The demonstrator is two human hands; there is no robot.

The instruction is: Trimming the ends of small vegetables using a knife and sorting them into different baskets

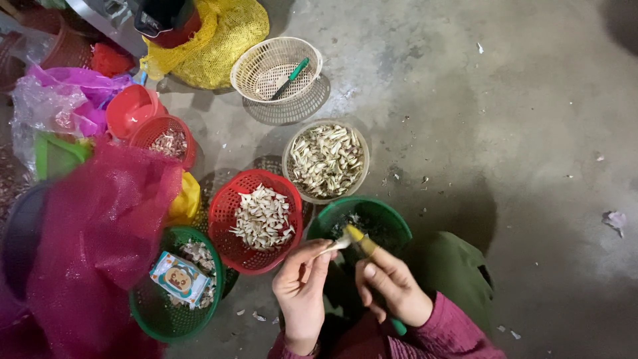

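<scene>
My left hand (302, 286) pinches a small pale garlic clove (335, 245) at its fingertips, over the near rim of a green basket (392, 223). My right hand (392, 282) grips a small knife with a yellow handle (359, 239), its tip meeting the clove. A red basket (226, 206) with peeled pale cloves sits just left of my hands. A beige basket (290, 149) full of cloves stands behind it.
A beige basket (256, 56) holding a green-handled knife (291, 77) stands farther back. At left are a green basket (149, 312) with a small printed box (179, 278), a pink mesh sack (100, 233), a yellow mesh sack (226, 33), smaller red baskets (149, 133) and plastic bags. Peel scraps dot the concrete floor.
</scene>
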